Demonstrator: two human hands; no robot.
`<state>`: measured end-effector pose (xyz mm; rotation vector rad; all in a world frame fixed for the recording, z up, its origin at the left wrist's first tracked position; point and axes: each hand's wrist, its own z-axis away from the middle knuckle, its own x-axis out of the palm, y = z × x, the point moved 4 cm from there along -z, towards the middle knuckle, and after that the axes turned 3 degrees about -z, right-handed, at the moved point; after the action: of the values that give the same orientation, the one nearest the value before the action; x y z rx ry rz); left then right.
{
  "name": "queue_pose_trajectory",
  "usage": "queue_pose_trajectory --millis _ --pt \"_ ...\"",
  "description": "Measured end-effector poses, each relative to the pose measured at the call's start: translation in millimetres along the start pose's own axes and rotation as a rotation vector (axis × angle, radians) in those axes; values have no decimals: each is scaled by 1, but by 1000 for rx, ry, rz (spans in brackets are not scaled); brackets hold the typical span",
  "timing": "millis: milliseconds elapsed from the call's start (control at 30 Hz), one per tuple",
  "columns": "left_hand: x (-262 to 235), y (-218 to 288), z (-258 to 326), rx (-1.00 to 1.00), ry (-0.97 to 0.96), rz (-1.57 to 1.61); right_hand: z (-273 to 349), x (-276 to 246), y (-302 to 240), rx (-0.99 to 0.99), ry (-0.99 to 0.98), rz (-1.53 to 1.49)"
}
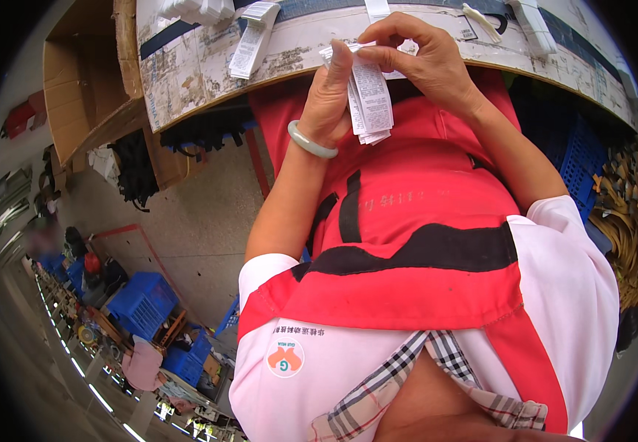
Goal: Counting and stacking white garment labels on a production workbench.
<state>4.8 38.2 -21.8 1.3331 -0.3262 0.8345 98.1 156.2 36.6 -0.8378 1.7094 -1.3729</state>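
A bundle of narrow white printed labels [370,99] hangs in front of my red apron, near the table's edge. My left hand [330,96], with a pale bangle at the wrist, grips the bundle from its left side, thumb up near the top. At the bundle's upper end, my right hand [426,62] pinches thumb and forefinger together, on the top edge of a label as far as I can see. The lower ends of the labels are slightly fanned out and hang free.
On the worn white table [194,88] lie another label stack [253,44], a white strip bundle [533,29] and a small pale twisted piece [482,22]. A cardboard box [83,81] stands at the left. Blue crates [142,302] sit on the floor; brown strips [621,221] pile at the right.
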Motion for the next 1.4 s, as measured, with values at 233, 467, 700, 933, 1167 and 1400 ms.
queue_pose_trajectory --millis 233,467,700,933,1167,1400 --pt "7 3 3 14 -76 60 1 -3 4 -175 -7 134" --pt "2 13 6 -1 101 16 -33 -31 22 33 229 458" --pt "-3 21 2 140 214 -347 -37 -40 54 -718 289 312" --pt "4 37 -4 300 297 -616 -31 -45 31 -336 206 580" --pt "20 60 2 560 293 -858 -16 -25 -27 -185 16 223" --pt "13 53 10 430 297 -708 -6 -27 -4 7 -140 142"
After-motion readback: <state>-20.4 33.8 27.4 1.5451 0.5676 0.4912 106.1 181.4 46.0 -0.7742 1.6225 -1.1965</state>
